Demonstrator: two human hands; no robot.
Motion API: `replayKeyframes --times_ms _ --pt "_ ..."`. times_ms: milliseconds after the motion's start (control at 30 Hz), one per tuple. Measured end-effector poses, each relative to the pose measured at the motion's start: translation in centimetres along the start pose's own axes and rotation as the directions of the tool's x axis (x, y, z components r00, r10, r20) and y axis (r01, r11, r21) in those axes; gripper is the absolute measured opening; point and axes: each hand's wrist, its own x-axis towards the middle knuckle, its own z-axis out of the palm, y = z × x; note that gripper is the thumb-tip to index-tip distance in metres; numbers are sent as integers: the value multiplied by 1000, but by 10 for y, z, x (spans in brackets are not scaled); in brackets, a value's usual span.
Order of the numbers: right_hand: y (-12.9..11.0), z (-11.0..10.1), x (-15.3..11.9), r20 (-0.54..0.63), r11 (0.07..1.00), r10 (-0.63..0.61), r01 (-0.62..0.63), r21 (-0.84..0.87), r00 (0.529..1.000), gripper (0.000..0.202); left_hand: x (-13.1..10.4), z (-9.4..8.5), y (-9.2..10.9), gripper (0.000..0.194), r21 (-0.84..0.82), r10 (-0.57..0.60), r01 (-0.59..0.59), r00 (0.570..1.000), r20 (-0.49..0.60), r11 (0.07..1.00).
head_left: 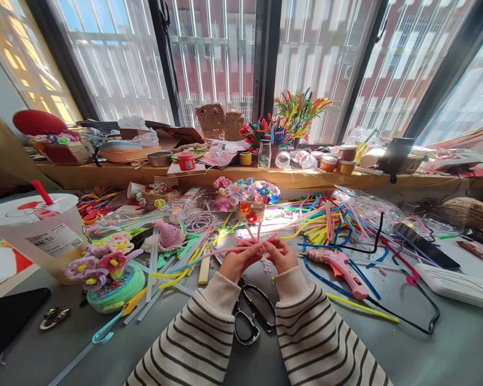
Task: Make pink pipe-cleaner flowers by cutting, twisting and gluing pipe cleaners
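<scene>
Several pink pipe cleaners (pixel 258 234) fan out from between my fingertips, above the middle of the grey table. My left hand (pixel 240 262) is closed on them from the left, fingers bent inward. From the right, my right hand (pixel 282 258) pinches the same bunch, its fingertips almost touching the left ones. How the stems join is hidden by my fingers. Beneath my wrists lie scissors (pixel 247 321) with black handles, their blades covered by my hands. A pink glue gun (pixel 342 271) rests on its side to the right of my right hand.
A drink cup (pixel 54 236) with a red straw and a green pot of fuzzy flowers (pixel 115 284) stand at left. Loose pipe cleaners (pixel 326 220) pile up behind the glue gun, whose black cable (pixel 402 320) curves right. A phone (pixel 426 245) lies farther right.
</scene>
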Motion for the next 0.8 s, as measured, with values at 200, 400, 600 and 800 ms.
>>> replayKeyframes --times_ms 200,400,600,800 --pt "-1 -2 0 -9 1000 18 -18 -2 1000 24 0 -1 0 19 95 -18 20 1000 -20 995" --pt "3 -4 3 -64 999 20 -17 41 998 28 1 -2 0 20 151 -48 44 999 21 988" --pt "1 -4 4 -51 988 116 -110 106 992 23 -1 -1 2 21 92 12 -11 1000 -10 996" --pt "-4 0 0 -8 972 175 -171 162 985 24 -2 -2 3 13 35 110 -110 994 1 993"
